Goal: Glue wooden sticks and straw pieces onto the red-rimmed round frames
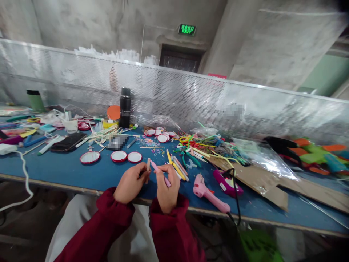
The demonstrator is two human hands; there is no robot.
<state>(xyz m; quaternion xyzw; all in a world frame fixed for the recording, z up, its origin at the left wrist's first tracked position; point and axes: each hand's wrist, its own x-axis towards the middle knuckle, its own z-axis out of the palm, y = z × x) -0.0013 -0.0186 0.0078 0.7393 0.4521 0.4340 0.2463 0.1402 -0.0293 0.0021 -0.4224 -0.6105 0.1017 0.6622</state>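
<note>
My left hand [130, 185] is closed, pinching a short, flat wooden craft stick [148, 165] upright above the table's front edge. Just beside it, my right hand [167, 191] grips a lilac marker pen [154, 166] like a writing tool, its end close to the stick. Whether the two touch I cannot tell. Beyond my right hand lie several markers [178, 167] in yellow, white and muted colours. Jar lids with red rims and white insides, one of them a single lid [134, 157], rest ahead of my left hand.
A pink glue gun [208, 194] and a purple object [227, 183] lie to the right, near cardboard [253, 178] and a bundle of pipe cleaners. Behind stands a black bottle [125, 109] before a perforated metal screen [177, 91]. A phone [68, 142] lies left.
</note>
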